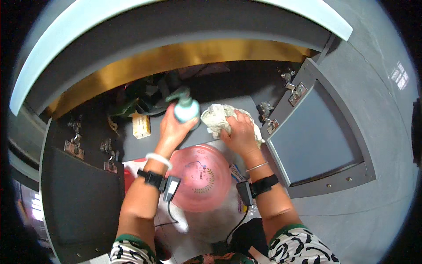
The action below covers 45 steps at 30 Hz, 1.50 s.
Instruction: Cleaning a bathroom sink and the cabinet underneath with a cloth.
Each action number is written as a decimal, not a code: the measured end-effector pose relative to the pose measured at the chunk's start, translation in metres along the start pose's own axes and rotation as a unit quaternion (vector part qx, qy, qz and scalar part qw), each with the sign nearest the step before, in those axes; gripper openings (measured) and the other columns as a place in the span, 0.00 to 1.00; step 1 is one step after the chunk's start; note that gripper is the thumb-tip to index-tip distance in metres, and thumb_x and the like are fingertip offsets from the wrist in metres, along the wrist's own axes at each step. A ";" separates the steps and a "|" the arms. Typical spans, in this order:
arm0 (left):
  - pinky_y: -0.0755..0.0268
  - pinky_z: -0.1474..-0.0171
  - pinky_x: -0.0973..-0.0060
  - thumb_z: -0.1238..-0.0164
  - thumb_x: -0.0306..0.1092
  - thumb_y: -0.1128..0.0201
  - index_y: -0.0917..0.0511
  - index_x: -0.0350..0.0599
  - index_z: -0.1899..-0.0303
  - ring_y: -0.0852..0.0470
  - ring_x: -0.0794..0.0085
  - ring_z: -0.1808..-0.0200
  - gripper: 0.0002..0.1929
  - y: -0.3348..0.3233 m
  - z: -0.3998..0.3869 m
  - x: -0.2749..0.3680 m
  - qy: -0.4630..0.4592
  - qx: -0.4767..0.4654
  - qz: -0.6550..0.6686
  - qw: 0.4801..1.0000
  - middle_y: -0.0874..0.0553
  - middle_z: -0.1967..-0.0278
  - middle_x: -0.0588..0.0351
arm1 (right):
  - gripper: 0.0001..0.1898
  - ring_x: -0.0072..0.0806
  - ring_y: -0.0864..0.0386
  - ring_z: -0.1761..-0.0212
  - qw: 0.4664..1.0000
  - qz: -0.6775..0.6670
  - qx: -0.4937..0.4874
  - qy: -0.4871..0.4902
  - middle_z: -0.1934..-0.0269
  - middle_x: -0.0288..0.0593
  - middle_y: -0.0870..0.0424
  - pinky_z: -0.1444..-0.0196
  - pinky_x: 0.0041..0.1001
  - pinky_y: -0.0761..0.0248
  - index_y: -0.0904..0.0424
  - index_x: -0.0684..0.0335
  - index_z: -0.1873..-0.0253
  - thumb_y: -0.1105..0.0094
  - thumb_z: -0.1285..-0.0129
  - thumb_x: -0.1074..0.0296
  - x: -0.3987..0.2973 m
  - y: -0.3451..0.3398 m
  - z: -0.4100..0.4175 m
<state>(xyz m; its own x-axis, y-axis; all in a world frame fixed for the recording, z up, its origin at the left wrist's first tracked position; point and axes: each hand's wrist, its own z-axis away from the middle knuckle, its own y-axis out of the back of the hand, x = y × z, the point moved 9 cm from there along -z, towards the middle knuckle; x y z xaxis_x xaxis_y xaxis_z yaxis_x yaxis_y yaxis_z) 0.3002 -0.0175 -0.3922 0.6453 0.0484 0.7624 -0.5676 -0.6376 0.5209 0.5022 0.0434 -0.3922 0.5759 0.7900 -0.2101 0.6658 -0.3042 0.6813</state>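
My left hand (174, 128) grips a light teal pump bottle (187, 110) with a dark green pump head, held over the cabinet floor (197, 133). The bottle is slightly blurred. To its right, my right hand (242, 132) rests on a crumpled off-white cloth (219, 117), with the fingers pressed into its folds. The cloth lies on the cabinet floor near the front edge. Left of the bottle stands a small yellow and white box (141, 126).
A pink plastic basin (197, 178) sits on the tiled floor below the cabinet. Dark plastic bags (151, 95) fill the back left of the cabinet. The left door (82, 198) and right door (316, 138) stand open on metal hinges. A pale countertop edge (66, 36) juts out above.
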 end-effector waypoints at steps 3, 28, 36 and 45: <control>0.31 0.46 0.64 0.58 0.51 0.30 0.34 0.40 0.43 0.23 0.51 0.48 0.40 -0.069 -0.039 0.028 -0.008 -0.111 -0.023 0.994 0.21 0.52 0.41 | 0.19 0.53 0.28 0.50 1.000 -0.020 -0.007 -0.001 0.50 0.59 0.25 0.46 0.43 0.35 0.23 0.63 0.59 0.38 0.58 0.62 0.009 0.014 0.005; 0.32 0.45 0.58 0.51 0.45 0.34 0.33 0.55 0.39 0.25 0.47 0.46 0.33 0.090 -0.060 -0.060 0.030 -0.045 -0.395 0.917 0.26 0.44 0.42 | 0.19 0.48 0.31 0.43 0.994 -0.101 -0.034 -0.017 0.47 0.51 0.25 0.41 0.42 0.40 0.20 0.60 0.59 0.37 0.60 0.62 0.015 -0.002 0.012; 0.26 0.55 0.61 0.53 0.33 0.40 0.23 0.51 0.52 0.19 0.51 0.60 0.21 0.157 -0.044 0.057 -0.138 0.235 -0.386 0.881 0.17 0.62 0.45 | 0.18 0.49 0.30 0.45 0.994 -0.095 -0.038 -0.028 0.47 0.52 0.25 0.41 0.42 0.39 0.20 0.61 0.59 0.38 0.60 0.62 0.019 0.003 0.013; 0.26 0.57 0.69 0.63 0.18 0.38 0.22 0.43 0.69 0.18 0.59 0.61 0.14 0.066 -0.003 0.155 -0.407 -0.087 -0.023 0.909 0.17 0.67 0.53 | 0.20 0.50 0.29 0.50 0.993 -0.109 -0.040 -0.004 0.51 0.55 0.24 0.45 0.42 0.37 0.20 0.62 0.58 0.40 0.60 0.61 0.012 0.004 0.011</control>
<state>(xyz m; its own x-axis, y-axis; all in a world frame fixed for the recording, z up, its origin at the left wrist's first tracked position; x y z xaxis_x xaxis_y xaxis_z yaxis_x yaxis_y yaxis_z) 0.3614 -0.0497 -0.2384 0.7948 -0.5583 0.2379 -0.5568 -0.5149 0.6518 0.5166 0.0459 -0.3997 0.4266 0.8276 -0.3649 0.7352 -0.0823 0.6728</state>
